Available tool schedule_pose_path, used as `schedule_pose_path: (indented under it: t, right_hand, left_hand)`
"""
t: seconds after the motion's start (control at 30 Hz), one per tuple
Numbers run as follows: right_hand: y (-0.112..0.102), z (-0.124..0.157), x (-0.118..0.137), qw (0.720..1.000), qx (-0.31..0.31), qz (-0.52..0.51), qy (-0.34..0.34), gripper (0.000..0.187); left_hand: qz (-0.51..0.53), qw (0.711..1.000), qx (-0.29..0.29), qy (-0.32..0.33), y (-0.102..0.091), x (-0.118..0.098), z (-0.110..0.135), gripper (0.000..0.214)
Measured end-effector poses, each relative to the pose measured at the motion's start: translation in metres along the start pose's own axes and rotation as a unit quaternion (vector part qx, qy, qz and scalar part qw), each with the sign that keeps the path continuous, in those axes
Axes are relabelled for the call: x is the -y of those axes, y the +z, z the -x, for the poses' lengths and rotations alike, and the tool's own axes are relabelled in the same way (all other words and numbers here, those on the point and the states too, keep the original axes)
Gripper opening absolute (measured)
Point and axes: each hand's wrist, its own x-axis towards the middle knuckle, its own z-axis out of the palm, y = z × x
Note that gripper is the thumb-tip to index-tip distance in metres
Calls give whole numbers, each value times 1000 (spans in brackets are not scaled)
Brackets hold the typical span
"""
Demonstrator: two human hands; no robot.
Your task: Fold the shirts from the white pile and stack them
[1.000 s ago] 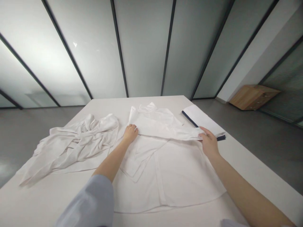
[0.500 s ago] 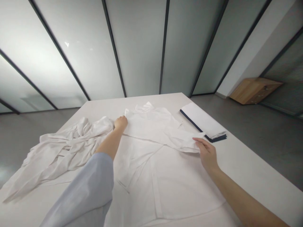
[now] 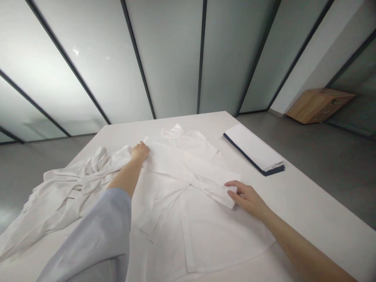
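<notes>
A white shirt (image 3: pixel 211 231) lies spread on the white table (image 3: pixel 296 192), its collar toward the far edge. One sleeve (image 3: pixel 188 164) stretches across the body, angling down to the right. At the shirt's left shoulder, my left hand (image 3: pixel 140 150) is closed on the fabric; its fingertips are partly hidden. My right hand (image 3: pixel 249 199) is at the sleeve's cuff end, thumb and forefinger apart and both tips touching the cloth from above.
Rumpled white cloth (image 3: pixel 79 188) is heaped along the left side of the table. A folded white garment (image 3: pixel 252 147) rests on a dark navy piece (image 3: pixel 274 170) at the right. Frosted glass panels (image 3: pixel 170 58) stand behind, and a wooden cabinet (image 3: pixel 311 105) is on the floor beyond.
My right hand has brought the sleeve end nearer and to the left, and its fingers have spread. My left hand, still on the shoulder, appears slightly farther left as the view shifts.
</notes>
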Motion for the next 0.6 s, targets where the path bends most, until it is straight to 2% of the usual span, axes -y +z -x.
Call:
schedule_pose_path:
  t: [0.1, 0.2, 0.43, 0.53, 0.6]
  right_hand:
    - [5, -2, -5, 999, 7, 52, -3, 49]
    - [4, -2, -8, 994, 16, 106, -19, 52]
    - [-21, 5, -1, 982, 101, 160, 26, 51]
    - [-29, 16, -1, 982, 111, 153, 8, 52]
    - [-33, 23, -2, 983, 127, 135, -10, 53]
  left_hand:
    - [23, 1000, 8, -3, 10, 1, -2, 39]
    - [34, 999, 4, 12, 15, 3, -5, 37]
    - [59, 998, 3, 36, 17, 1, -8, 39]
    - [51, 997, -29, 54, 14, -7, 1, 44]
    - [44, 991, -71, 102, 11, -17, 13, 47]
